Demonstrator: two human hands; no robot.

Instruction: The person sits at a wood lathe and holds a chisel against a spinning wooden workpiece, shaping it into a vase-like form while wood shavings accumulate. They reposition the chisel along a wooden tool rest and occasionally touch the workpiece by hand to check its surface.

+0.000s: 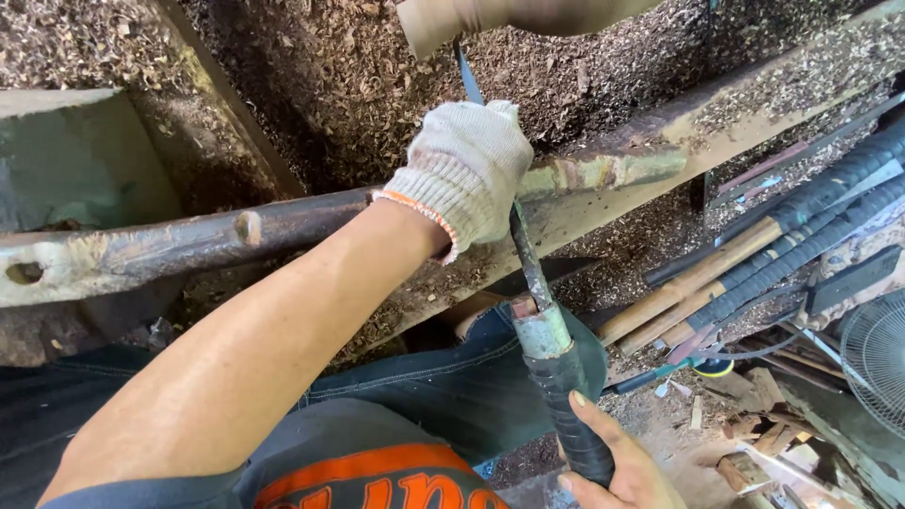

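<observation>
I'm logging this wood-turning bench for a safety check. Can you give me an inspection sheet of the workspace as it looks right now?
Surface: long rusty tool rest bar across the bench, wood shavings piled behind it.
Job's things: long chisel with a tape-wrapped handle, its shaft crossing the bar toward a pale wooden workpiece at the top edge.
Clutter: spare long-handled tools lying at the right; wood offcuts on the floor.
Grippers: left hand, in a knit glove, presses the chisel shaft against the bar; right hand, bare, grips the handle end.
Cables: nothing seen for certain.
Surroundings: a fan at the right edge; the person's dark trousers below the bar.
</observation>
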